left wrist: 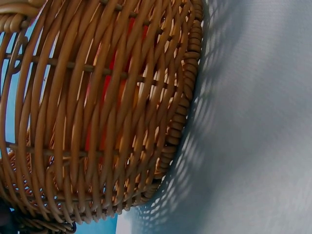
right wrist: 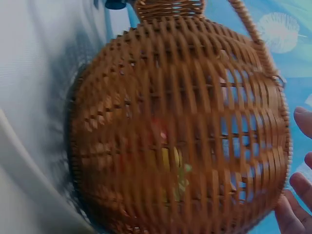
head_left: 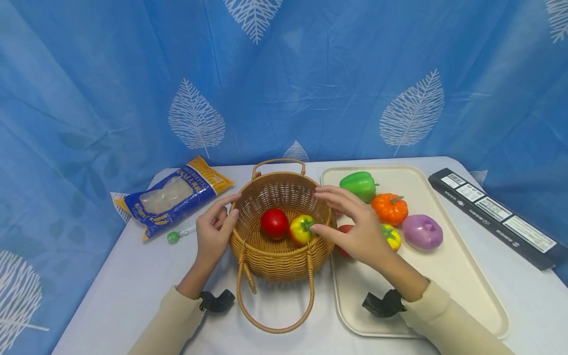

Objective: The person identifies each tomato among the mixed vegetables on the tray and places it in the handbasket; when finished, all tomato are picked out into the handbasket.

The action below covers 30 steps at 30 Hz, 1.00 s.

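Observation:
A round wicker basket (head_left: 275,264) stands upright on the table, holding a red tomato (head_left: 274,224) and a red-and-yellow toy vegetable (head_left: 301,229) with a green top. My left hand (head_left: 216,227) is at the basket's left rim, its index finger and thumb reaching to the edge. At the opposite rim is my right hand (head_left: 357,224), its fingers spread and its thumb near the front right edge. In the right wrist view, fingers (right wrist: 302,187) show beside the rim. The basket's wickerwork (left wrist: 97,117) fills much of the left wrist view; the left fingertips cannot be made out there.
On the right, a cream tray (head_left: 443,296) bears a green pepper (head_left: 358,186), an orange pumpkin (head_left: 390,209), a purple onion (head_left: 422,231) and other toy vegetables. Beyond it lies a long black box (head_left: 494,217). A blue pasta bag (head_left: 173,197) and green lollipop (head_left: 173,237) lie left.

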{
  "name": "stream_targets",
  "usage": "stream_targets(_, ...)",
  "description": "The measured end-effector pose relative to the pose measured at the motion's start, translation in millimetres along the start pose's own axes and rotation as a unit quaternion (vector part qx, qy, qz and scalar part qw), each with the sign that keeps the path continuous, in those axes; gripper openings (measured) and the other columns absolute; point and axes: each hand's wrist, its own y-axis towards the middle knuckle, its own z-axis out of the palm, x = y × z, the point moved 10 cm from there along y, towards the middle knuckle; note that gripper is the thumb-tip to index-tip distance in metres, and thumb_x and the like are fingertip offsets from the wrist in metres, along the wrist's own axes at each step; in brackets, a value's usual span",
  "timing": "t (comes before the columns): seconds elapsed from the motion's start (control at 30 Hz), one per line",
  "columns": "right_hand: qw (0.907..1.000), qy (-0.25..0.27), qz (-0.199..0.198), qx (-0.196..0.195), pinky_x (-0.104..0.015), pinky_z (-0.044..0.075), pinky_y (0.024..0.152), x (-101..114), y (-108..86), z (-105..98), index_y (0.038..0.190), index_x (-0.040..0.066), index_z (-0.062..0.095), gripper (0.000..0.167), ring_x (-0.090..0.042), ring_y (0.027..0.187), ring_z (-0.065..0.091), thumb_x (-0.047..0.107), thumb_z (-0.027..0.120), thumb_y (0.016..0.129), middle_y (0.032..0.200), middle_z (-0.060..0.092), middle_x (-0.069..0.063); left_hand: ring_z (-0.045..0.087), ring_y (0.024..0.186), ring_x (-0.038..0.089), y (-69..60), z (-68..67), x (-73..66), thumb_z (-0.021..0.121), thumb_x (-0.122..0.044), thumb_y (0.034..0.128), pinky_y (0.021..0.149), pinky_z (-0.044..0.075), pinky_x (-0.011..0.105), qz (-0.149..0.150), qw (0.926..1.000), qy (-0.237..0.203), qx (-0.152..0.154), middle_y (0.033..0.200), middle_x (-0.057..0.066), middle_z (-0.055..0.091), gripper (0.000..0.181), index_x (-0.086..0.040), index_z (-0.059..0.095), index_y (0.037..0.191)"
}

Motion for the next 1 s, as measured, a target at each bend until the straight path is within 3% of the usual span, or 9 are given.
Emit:
stream_targets(0.13, 0.9991, 0.04, -0.005, -0.017, -0.032, 0.051, 0.097, 7, 0.8, -13, 0.131, 0.006, 0.067, 0.059, -0.02, 0.124, 0.059, -0.004, 0.086, 0.077, 0.138, 0.06, -0.002, 0.025, 0.046, 0.01, -0.3, -0.2, 0.8, 0.064, 0.003, 0.0942, 0.043, 0.02, 0.026, -0.003, 1.0, 0.006, -0.004, 0.054, -0.002, 0.031, 0.03, -0.001, 0.071, 0.123)
stream_targets(0.3, 0.998, 0.054, -0.014, -0.028, -0.033, 0.051, 0.097, 13, -2.4, -31, 0.131, 0.003, 0.067, 0.062, -0.023, 0.124, 0.059, -0.014, 0.084, 0.074, 0.135, 0.062, -0.007, 0.022, 0.047, 0.009, 0.9, 0.8, -0.5, 0.062, 0.005, 0.0937, 0.044, 0.019, 0.025, 0.004, 1.0, 0.005, -0.005, 0.055, -0.002, 0.03, 0.028, 0.006, 0.07, 0.121)
stream_targets(0.4, 0.9983, 0.045, -0.014, -0.033, -0.032, 0.052, 0.095, 12, -9.0, -42, 0.13, 0.001, 0.067, 0.063, -0.024, 0.121, 0.062, -0.017, 0.084, 0.071, 0.132, 0.064, -0.01, 0.023, 0.047, 0.009, 1.1, 1.0, 0.9, 0.063, 0.004, 0.0941, 0.045, 0.02, 0.025, 0.004, 1.0, -0.002, -0.003, 0.055, -0.001, 0.031, 0.028, 0.003, 0.071, 0.121)
stream_targets(0.57, 0.9984, -0.021, 0.04, -0.032, -0.024, 0.052, 0.091, -5, -27.5, -61, 0.131, 0.007, 0.067, 0.061, -0.013, 0.117, 0.064, -0.01, 0.085, 0.075, 0.13, 0.065, -0.003, 0.024, 0.047, 0.009, 0.9, -0.6, 0.1, 0.064, 0.0, 0.095, 0.044, 0.02, 0.026, 0.003, 1.0, -0.007, -0.005, 0.055, 0.0, 0.032, 0.03, -0.004, 0.072, 0.123)
stream_targets(0.6, 0.9976, -0.035, 0.052, -0.031, -0.023, 0.052, 0.09, -10, -31.7, -65, 0.131, 0.008, 0.067, 0.06, -0.011, 0.116, 0.064, -0.009, 0.085, 0.076, 0.129, 0.065, -0.003, 0.024, 0.047, 0.009, 1.5, -0.6, -5.2, 0.064, 0.001, 0.0948, 0.044, 0.02, 0.026, 0.002, 1.0, -0.007, -0.006, 0.055, 0.0, 0.032, 0.029, -0.002, 0.072, 0.123)
stream_targets(0.8, 0.9914, -0.077, 0.093, -0.049, -0.017, 0.05, 0.091, -33, -57.6, -84, 0.129, 0.014, 0.069, 0.059, -0.008, 0.112, 0.065, -0.005, 0.087, 0.076, 0.122, 0.068, -0.002, 0.025, 0.047, 0.009, 1.3, -1.4, -4.2, 0.063, 0.002, 0.0947, 0.045, 0.021, 0.027, -0.006, 1.0, -0.004, -0.006, 0.055, 0.004, 0.031, 0.029, 0.0, 0.071, 0.123)
stream_targets(0.83, 0.9898, -0.081, 0.103, -0.055, -0.016, 0.049, 0.091, -37, -62.2, -87, 0.129, 0.013, 0.069, 0.058, -0.008, 0.113, 0.064, -0.004, 0.087, 0.076, 0.122, 0.069, -0.002, 0.025, 0.047, 0.009, 0.7, -1.7, 0.9, 0.064, 0.001, 0.095, 0.045, 0.021, 0.027, -0.005, 1.0, -0.006, -0.006, 0.055, 0.004, 0.032, 0.03, -0.003, 0.072, 0.123)
stream_targets(1.0, 0.9806, -0.096, 0.153, -0.077, -0.013, 0.046, 0.091, -56, -82.9, -98, 0.128, 0.009, 0.069, 0.052, -0.003, 0.114, 0.061, 0.0, 0.086, 0.079, 0.126, 0.065, -0.006, 0.025, 0.046, 0.01, 0.2, -0.4, 0.7, 0.064, 0.0, 0.0951, 0.044, 0.021, 0.026, -0.001, 0.9999, -0.014, -0.004, 0.055, 0.003, 0.032, 0.03, -0.004, 0.072, 0.124)
